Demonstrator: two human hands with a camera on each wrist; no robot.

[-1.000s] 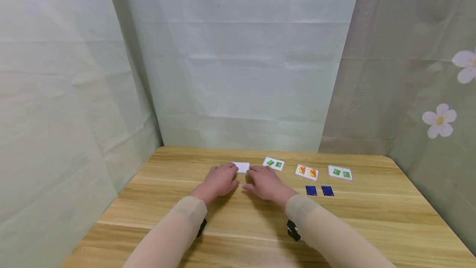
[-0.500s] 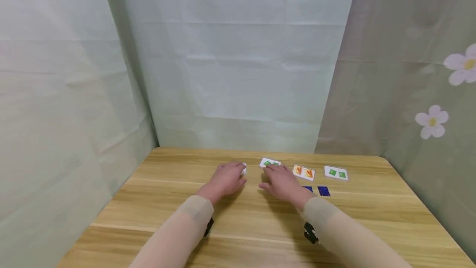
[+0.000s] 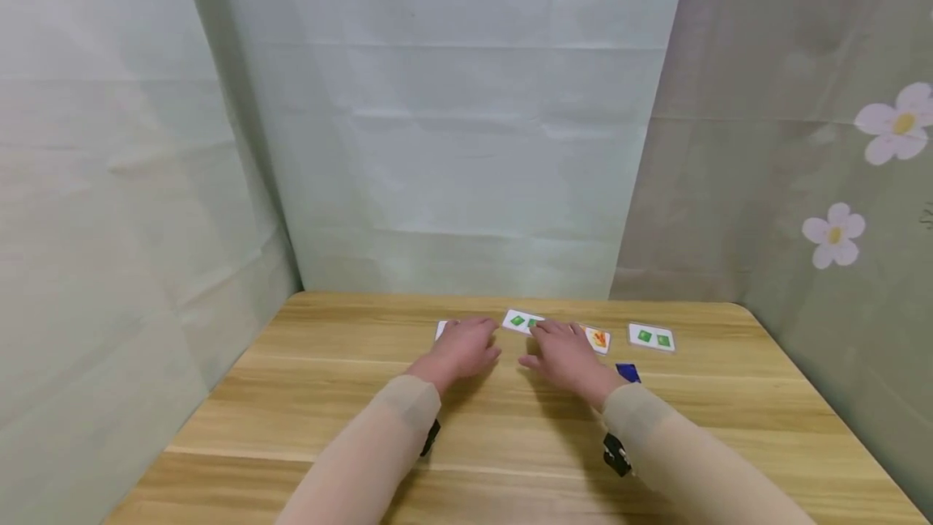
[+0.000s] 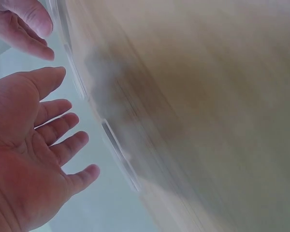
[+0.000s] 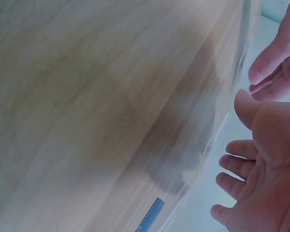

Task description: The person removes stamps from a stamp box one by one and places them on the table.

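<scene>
The left hand and right hand are hovering released, fingers loosely spread, above the surface. The left is partly hiding a white card; the right is overlapping a green card and an orange card, all lying near the far edge. The surface is stretching wide leftward and toward the near side. Pale cloth is hanging behind.

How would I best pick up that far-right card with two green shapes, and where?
I'd probably pinch its right short edge, coming from the right: the card lies flat on the table, and the orange-picture card sits to its left.
</scene>
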